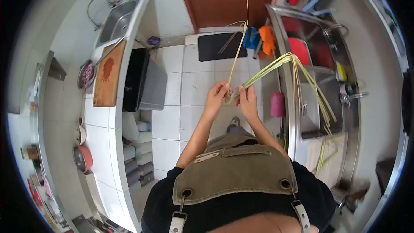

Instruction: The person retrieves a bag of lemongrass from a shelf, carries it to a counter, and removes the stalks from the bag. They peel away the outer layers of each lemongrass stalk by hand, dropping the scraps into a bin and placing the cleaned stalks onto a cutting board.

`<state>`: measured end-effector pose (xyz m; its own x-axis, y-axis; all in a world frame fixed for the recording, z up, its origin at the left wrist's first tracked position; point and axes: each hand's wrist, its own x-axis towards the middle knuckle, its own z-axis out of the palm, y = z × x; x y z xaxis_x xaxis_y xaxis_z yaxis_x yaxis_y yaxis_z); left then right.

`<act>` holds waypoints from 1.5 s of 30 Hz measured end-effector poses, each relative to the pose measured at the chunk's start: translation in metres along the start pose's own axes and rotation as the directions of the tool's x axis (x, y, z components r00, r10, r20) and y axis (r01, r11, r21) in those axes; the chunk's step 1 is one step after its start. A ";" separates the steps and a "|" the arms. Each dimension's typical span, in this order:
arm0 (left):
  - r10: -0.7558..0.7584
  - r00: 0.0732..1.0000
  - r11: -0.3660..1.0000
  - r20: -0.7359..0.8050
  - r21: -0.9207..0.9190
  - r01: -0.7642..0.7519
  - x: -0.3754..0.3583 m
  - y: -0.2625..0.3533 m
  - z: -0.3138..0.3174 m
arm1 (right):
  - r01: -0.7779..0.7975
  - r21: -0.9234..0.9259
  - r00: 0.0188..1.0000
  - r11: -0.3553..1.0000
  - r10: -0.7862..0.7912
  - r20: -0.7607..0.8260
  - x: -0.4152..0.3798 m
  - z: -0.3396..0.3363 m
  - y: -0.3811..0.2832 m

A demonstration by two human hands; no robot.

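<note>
My right hand [248, 101] is closed around a bundle of lemongrass [269, 67]. Its long green leaves rise away from me, then fold over and droop to the right above the steel sink. Close beside it, my left hand [217, 96] pinches a thin, yellowed lemongrass leaf [237, 58] that stretches up toward the door, with frayed ends at its top. Between both hands lies the pale base end of the stalks, partly hidden by my fingers. Both hands are held over the tiled floor, in front of my apron [237, 172].
On the left counter are a wooden cutting board [110, 75] with a reddish stain, a bowl of purplish pieces [87, 73] and a pink pot [83, 159]. A dark-lidded grey bin [153, 82] stands below. At right, a steel double sink [297, 99] holds a red item.
</note>
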<state>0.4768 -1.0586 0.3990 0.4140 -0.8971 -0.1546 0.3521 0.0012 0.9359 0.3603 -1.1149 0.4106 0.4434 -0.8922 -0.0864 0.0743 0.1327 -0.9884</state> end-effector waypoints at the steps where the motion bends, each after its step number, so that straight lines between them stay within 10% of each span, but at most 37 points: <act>1: 0.013 0.999 1.000 -0.030 -0.002 -0.013 0.006 0.006 -0.015 | -0.002 0.000 0.999 1.000 0.001 0.033 0.014 0.009 0.001; 4: -0.090 0.992 0.947 0.092 -0.300 0.113 0.009 0.021 -0.057 | -0.135 -0.010 0.950 0.991 0.133 0.282 0.042 0.033 0.008; 10: -0.112 0.993 0.956 -0.045 -0.277 0.095 0.022 -0.004 -0.141 | -0.246 -0.084 0.825 0.966 0.254 0.505 0.075 0.094 0.034; 17: -0.375 0.909 0.733 -0.180 -0.659 0.172 0.077 -0.115 -0.348 | -0.276 -0.236 0.921 0.932 0.327 0.212 0.102 0.152 0.073; 19: -0.363 0.890 0.373 -0.276 -0.918 -0.132 0.095 -0.194 -0.483 | -0.271 -0.234 0.945 0.934 0.304 0.117 0.118 0.162 0.081; 21: -0.174 0.921 0.369 -0.348 -0.890 -0.267 0.096 -0.219 -0.564 | -0.298 -0.308 0.938 0.903 0.337 0.081 0.125 0.161 0.090; 22: -0.518 0.758 0.211 -0.396 -0.918 -0.335 0.100 -0.234 -0.607 | -0.324 -0.315 0.933 0.892 0.357 0.051 0.127 0.160 0.091; 23: -0.587 0.499 0.360 -0.638 -0.757 -0.545 0.106 -0.242 -0.629 | -0.334 -0.341 0.934 0.879 0.358 0.008 0.126 0.161 0.086; 25: -0.740 0.264 0.416 -0.619 -0.729 -0.544 0.105 -0.201 -0.637 | -0.362 -0.355 0.930 0.862 0.361 -0.071 0.122 0.159 0.091; 27: -0.687 0.266 0.462 -0.676 -0.689 -0.558 0.105 -0.212 -0.658 | -0.404 -0.358 0.914 0.842 0.389 -0.117 0.116 0.151 0.102; 28: -0.594 0.455 0.389 -0.663 -0.732 -0.559 0.100 -0.237 -0.682 | -0.438 -0.350 0.899 0.828 0.414 -0.145 0.116 0.149 0.105; 35: -0.565 0.289 0.451 -0.773 -0.582 -0.676 0.108 -0.221 -0.641 | -0.464 -0.366 0.885 0.806 0.432 -0.171 0.119 0.164 0.106; 39: -0.477 0.477 0.360 -0.738 -0.659 -0.660 0.095 -0.266 -0.604 | -0.419 -0.314 0.908 0.852 0.396 -0.137 0.124 0.189 0.109; 41: -0.690 0.370 0.265 -0.622 -0.693 -0.670 0.098 -0.262 -0.577 | -0.388 -0.318 0.918 0.865 0.392 -0.053 0.129 0.202 0.113; 45: -0.737 0.462 0.215 -0.494 -0.819 -0.533 0.077 -0.251 -0.525 | -0.324 -0.273 0.922 0.906 0.367 0.124 0.134 0.239 0.098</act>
<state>0.8611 -0.8962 -0.0142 0.3465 -0.1970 -0.9171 0.5420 0.8400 0.0244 0.6404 -1.1180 0.3319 0.5469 -0.7201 -0.4271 -0.3200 0.2916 -0.9014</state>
